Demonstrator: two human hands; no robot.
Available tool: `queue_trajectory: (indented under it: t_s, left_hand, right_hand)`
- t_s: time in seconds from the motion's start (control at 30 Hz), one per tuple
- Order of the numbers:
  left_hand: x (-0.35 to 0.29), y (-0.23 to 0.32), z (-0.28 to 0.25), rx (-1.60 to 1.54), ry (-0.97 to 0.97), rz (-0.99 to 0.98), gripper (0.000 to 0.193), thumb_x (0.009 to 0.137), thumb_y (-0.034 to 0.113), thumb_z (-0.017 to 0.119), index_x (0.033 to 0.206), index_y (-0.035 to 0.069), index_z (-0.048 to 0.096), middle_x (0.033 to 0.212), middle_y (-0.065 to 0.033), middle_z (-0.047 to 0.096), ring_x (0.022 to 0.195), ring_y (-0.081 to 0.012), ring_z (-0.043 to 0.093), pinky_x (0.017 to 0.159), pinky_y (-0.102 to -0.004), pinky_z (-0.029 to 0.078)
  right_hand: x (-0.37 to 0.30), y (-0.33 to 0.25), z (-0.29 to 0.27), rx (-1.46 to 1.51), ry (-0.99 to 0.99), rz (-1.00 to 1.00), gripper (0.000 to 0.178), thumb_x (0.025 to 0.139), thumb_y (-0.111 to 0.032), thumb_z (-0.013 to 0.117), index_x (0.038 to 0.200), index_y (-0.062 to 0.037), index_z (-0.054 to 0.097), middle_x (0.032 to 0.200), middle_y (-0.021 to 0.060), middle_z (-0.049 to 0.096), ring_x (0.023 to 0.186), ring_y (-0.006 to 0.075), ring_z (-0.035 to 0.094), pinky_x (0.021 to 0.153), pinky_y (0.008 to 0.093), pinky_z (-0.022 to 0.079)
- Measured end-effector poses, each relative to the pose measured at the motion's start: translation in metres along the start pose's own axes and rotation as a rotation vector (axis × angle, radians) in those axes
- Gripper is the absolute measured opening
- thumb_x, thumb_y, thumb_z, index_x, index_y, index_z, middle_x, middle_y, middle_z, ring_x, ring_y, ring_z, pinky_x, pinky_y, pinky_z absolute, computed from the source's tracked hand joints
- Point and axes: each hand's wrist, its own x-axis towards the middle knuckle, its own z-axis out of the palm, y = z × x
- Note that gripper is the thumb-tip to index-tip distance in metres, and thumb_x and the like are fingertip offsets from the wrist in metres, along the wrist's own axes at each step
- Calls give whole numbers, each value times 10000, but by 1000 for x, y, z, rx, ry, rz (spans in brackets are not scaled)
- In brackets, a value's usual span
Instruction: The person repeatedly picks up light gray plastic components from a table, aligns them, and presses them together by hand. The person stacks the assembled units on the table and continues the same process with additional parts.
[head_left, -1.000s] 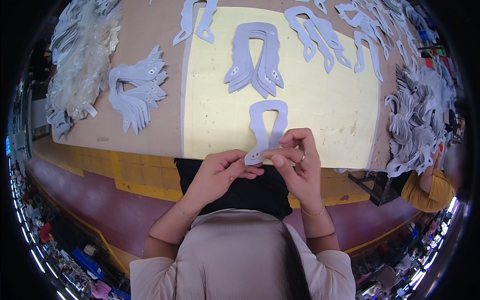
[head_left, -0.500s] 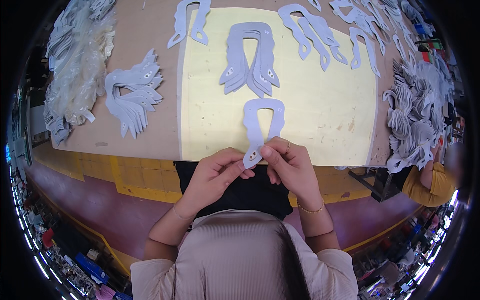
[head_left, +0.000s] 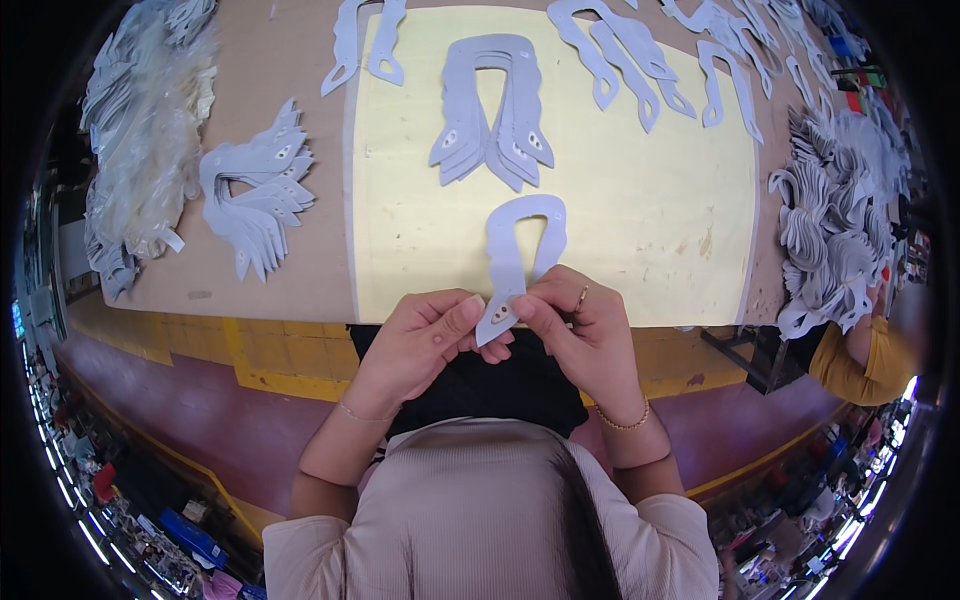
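Note:
A grey U-shaped cut piece [head_left: 505, 255], flat and wavy-edged like a shoe-upper part, lies partly on the yellow sheet, its near leg end over the table edge. My right hand [head_left: 582, 318] pinches this leg beside its small holes, thumb on top. My left hand [head_left: 425, 335] is curled at the leg's tip, thumb by its left edge and fingertips beneath. The other leg's end is hidden behind my right hand. Just beyond lies a fanned stack of matching grey pieces [head_left: 492, 52].
Another fanned stack [head_left: 230, 215] lies left, near plastic-wrapped grey pieces [head_left: 150, 150]. Loose pieces [head_left: 640, 50] lie at the back right. Bundled pieces [head_left: 835, 250] are heaped at the right edge, near a person in a yellow sleeve [head_left: 865, 365]. A yellow sheet [head_left: 650, 240] covers the middle table.
The held piece has tilted, its near tip swinging slightly left and toward me. My left thumb has shifted from the tip to its left edge. The view has shifted slightly.

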Motion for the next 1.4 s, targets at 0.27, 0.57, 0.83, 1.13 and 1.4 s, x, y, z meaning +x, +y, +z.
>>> queue_trajectory:
  t_s: [0.27,0.57,0.83,1.13,1.4]
  left_hand:
    - [-1,5,4,36,31,14,363,1012,281,598,1050,-69,684,948,-129,710,827,-186,693,779,-308,562]
    - [-4,11,7,320,58,141,295,1008,225,614,982,-53,706,870,-76,710,793,-119,648,748,-257,507]
    - [-13,18,18,728,170,352,205,986,163,625,953,-32,681,797,-67,635,699,-130,552,657,-275,439]
    - [-12,16,20,886,131,502,163,964,120,633,909,-29,668,856,-103,645,776,-213,581,732,-298,453]
    - [-14,17,21,931,122,510,153,954,118,642,912,-26,671,869,-111,650,811,-222,578,748,-309,459]
  right_hand:
    - [-1,2,0,17,4,-37,136,923,-137,700,920,-5,732,711,64,570,584,140,516,567,289,415]
    - [-2,2,-1,22,-33,18,135,924,-138,700,918,-5,727,723,59,580,599,129,538,574,275,423]
    - [-9,11,-8,403,-175,85,103,925,-73,702,972,15,680,834,13,649,706,71,615,647,213,491]
    - [-10,17,-6,486,-168,114,108,914,-79,718,928,10,658,851,29,670,698,76,621,645,215,498]
    - [-11,11,-7,482,-176,124,107,915,-67,717,936,16,653,859,26,653,713,71,622,654,210,500]
